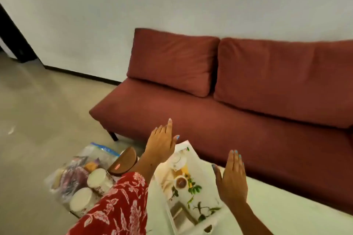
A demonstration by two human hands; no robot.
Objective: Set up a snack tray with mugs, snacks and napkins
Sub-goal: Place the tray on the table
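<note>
Tray (193, 181) (printed, bare of mugs) is seen on the white worktop (286, 206) between the released left hand (161, 146) and right hand (232, 179), so nothing is grasped, and mugs (99, 179) left beside it could be knocked by the sleeve (118, 206).

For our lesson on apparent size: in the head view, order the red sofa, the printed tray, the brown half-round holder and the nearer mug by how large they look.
1. red sofa
2. printed tray
3 and 4. brown half-round holder and nearer mug: they look alike, and the mug is nearer the camera, so unranked.
</note>
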